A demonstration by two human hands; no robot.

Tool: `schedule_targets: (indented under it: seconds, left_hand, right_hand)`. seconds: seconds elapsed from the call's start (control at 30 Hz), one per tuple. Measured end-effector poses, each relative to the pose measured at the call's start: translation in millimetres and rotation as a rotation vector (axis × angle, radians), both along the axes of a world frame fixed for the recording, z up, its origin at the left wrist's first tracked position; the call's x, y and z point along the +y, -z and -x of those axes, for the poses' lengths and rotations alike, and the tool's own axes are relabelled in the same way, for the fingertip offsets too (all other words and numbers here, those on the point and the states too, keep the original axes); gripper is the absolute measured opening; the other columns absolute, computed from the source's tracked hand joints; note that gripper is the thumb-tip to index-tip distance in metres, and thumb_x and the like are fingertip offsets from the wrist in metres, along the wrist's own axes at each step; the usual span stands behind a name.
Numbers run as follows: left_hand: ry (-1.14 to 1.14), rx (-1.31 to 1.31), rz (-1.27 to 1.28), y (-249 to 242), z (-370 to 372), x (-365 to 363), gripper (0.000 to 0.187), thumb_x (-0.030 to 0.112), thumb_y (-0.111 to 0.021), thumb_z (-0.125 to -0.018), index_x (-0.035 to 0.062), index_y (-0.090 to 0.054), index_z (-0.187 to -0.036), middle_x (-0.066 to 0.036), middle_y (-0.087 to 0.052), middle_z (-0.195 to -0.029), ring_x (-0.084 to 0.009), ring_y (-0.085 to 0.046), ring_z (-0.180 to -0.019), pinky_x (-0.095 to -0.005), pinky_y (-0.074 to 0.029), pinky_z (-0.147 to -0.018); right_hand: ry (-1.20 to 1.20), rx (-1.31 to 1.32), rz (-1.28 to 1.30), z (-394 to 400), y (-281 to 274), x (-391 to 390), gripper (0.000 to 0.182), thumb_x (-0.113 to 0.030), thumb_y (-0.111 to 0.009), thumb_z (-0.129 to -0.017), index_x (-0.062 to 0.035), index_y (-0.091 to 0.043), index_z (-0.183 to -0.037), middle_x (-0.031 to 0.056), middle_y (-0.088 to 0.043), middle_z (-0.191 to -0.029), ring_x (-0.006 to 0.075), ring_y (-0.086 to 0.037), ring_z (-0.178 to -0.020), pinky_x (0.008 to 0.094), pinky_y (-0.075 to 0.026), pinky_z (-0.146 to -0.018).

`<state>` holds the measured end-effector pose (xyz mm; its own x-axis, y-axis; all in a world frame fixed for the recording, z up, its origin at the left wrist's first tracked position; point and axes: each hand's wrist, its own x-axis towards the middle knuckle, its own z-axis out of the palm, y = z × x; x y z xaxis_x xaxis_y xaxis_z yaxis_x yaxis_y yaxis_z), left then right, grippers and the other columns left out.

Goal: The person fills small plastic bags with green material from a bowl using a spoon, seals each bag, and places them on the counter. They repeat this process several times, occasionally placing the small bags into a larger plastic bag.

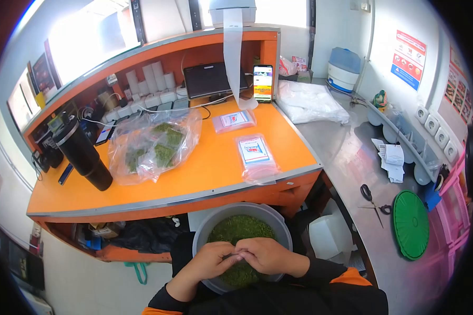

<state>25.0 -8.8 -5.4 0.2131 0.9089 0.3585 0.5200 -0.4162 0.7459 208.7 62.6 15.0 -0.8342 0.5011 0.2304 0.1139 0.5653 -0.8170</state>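
Note:
A grey tub [198,239] holding chopped green leaves [242,227] stands between my legs, below the orange desk's edge. Above the leaves, my left hand [215,259] and my right hand [265,255] meet with fingers pinched together. What they hold, if anything, is hidden by the fingers. On the desk lies a clear bag [123,152] with several green portions inside. To its right are two stacks of small clear bags with printed labels, a nearer stack [255,152] and a farther stack [234,121].
The orange desk [205,157] carries a black tumbler [82,153], a phone [263,83] and a dark tablet [213,80]. On the metal counter [341,152] at right lie scissors [372,202], a green lid [410,226], paper slips [392,160] and white plastic bags [310,102].

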Motion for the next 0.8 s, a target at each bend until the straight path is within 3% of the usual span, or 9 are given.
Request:
schedule_targets:
  seconds: [0.07,0.17,0.27,0.3,0.33,0.4,0.6,0.73,0.8]
  left_hand:
    - [-0.002,0.036,0.016,-3,3,0,0.014,0.018,-0.063,-0.083,0.0043,-0.066,-0.081,-0.011,-0.061,-0.069,-0.0272,-0.06,-0.065,-0.0337,-0.047,-0.058]
    - [-0.239,-0.026,-0.126,-19,15,-3,0.011,0.016,-0.065,-0.082,0.0053,-0.066,-0.08,-0.01,-0.061,-0.068,-0.0259,-0.061,-0.062,-0.0311,-0.047,-0.057]
    - [-0.579,0.026,-0.418,-46,52,11,0.012,0.012,-0.061,-0.084,0.0026,-0.063,-0.075,-0.008,-0.063,-0.067,-0.0165,-0.06,-0.058,-0.028,-0.045,-0.053]
    - [-0.729,-0.189,-0.376,-65,59,17,0.011,0.011,-0.059,-0.085,0.0007,-0.062,-0.082,-0.008,-0.062,-0.065,-0.0132,-0.06,-0.06,-0.0264,-0.045,-0.055]
    - [-0.979,-0.029,-0.253,-72,90,26,0.019,0.012,-0.059,-0.085,-0.0011,-0.062,-0.099,-0.009,-0.062,-0.069,-0.0129,-0.061,-0.066,-0.0237,-0.045,-0.058]
    - [-1.039,0.045,-0.366,-98,124,45,0.039,0.014,-0.064,-0.082,-0.0017,-0.055,-0.117,-0.012,-0.063,-0.083,-0.0173,-0.062,-0.083,-0.0259,-0.047,-0.068]
    - [-0.774,0.231,-0.525,-71,119,49,0.067,0.02,-0.074,-0.073,0.0004,-0.045,-0.129,-0.018,-0.057,-0.113,-0.0305,-0.053,-0.109,-0.0364,-0.044,-0.087]
    - [-0.445,0.301,-0.287,-53,57,22,0.072,0.025,-0.076,-0.072,0.0011,-0.043,-0.13,-0.018,-0.054,-0.121,-0.0292,-0.054,-0.109,-0.0361,-0.042,-0.093]
    - [-0.262,-0.173,-0.076,-38,26,17,0.064,0.025,-0.078,-0.07,0.0016,-0.05,-0.123,-0.015,-0.057,-0.115,-0.0251,-0.055,-0.106,-0.0361,-0.043,-0.091]
  right_hand:
    - [0.018,0.023,-0.032,3,3,3,0.016,-0.01,-0.058,-0.081,-0.0057,-0.055,-0.096,0.013,-0.058,-0.083,0.0324,-0.058,-0.079,0.0391,-0.046,-0.07]
    - [0.285,0.298,-0.457,0,-13,29,0.016,-0.009,-0.061,-0.079,-0.0039,-0.057,-0.094,0.0125,-0.059,-0.091,0.0324,-0.057,-0.087,0.0396,-0.045,-0.075]
    - [0.543,0.176,-0.776,0,-17,70,0.023,-0.01,-0.063,-0.074,-0.0054,-0.059,-0.096,0.0106,-0.059,-0.094,0.0316,-0.055,-0.093,0.0397,-0.043,-0.081]
    - [0.596,0.095,-0.839,0,-10,83,0.023,-0.01,-0.064,-0.072,-0.0056,-0.059,-0.095,0.0097,-0.059,-0.092,0.0305,-0.056,-0.091,0.0392,-0.043,-0.08]
    - [0.647,0.015,-0.904,-1,-4,94,0.024,-0.01,-0.064,-0.071,-0.0058,-0.06,-0.094,0.0087,-0.059,-0.09,0.0294,-0.056,-0.089,0.0387,-0.043,-0.079]
    - [0.642,-0.024,-0.924,-5,14,112,0.02,-0.011,-0.065,-0.071,-0.0062,-0.061,-0.09,0.0069,-0.058,-0.086,0.0274,-0.056,-0.087,0.038,-0.042,-0.076]
    - [0.628,0.036,-0.914,-4,8,113,0.013,-0.011,-0.067,-0.069,-0.0077,-0.059,-0.08,0.004,-0.055,-0.077,0.0237,-0.055,-0.079,0.0376,-0.039,-0.07]
    - [0.445,0.32,-0.856,0,-5,84,0.012,-0.008,-0.066,-0.072,-0.0069,-0.055,-0.074,0.0063,-0.058,-0.077,0.0266,-0.056,-0.072,0.039,-0.041,-0.065]
    - [0.312,0.397,-0.69,-3,1,57,0.012,-0.003,-0.064,-0.076,-0.0055,-0.052,-0.076,0.0077,-0.061,-0.079,0.0236,-0.059,-0.068,0.0349,-0.046,-0.062]
